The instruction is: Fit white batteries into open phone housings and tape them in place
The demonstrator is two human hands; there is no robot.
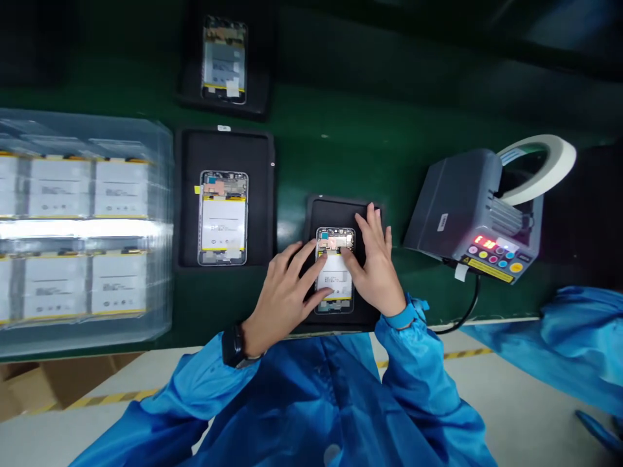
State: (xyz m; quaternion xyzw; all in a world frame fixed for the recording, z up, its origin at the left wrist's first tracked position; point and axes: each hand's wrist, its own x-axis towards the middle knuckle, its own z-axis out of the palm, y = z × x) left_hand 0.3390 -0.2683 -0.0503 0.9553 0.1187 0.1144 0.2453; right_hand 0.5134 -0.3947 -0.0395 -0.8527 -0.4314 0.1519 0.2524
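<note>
In front of me an opened phone point(334, 279) with a white battery and exposed circuit board lies in a black tray point(335, 209). My left hand point(287, 285) rests at its left side, fingers apart, the index fingertip touching near the top of the battery. From the right, my right hand point(378, 266) reaches over it with the thumb on the lower edge of the circuit board. Its other fingers stretch out flat over the tray's right part. Neither hand grips anything. My fingers cover parts of the phone's sides.
Another opened phone point(224, 220) lies in a black tray point(189, 155) to the left, a third phone point(224, 61) farther back. A clear plastic tray point(163, 227) of batteries stands far left. On the right is a grey tape dispenser point(452, 194) with a white tape roll point(559, 165); a blue sleeve point(584, 337) shows nearby.
</note>
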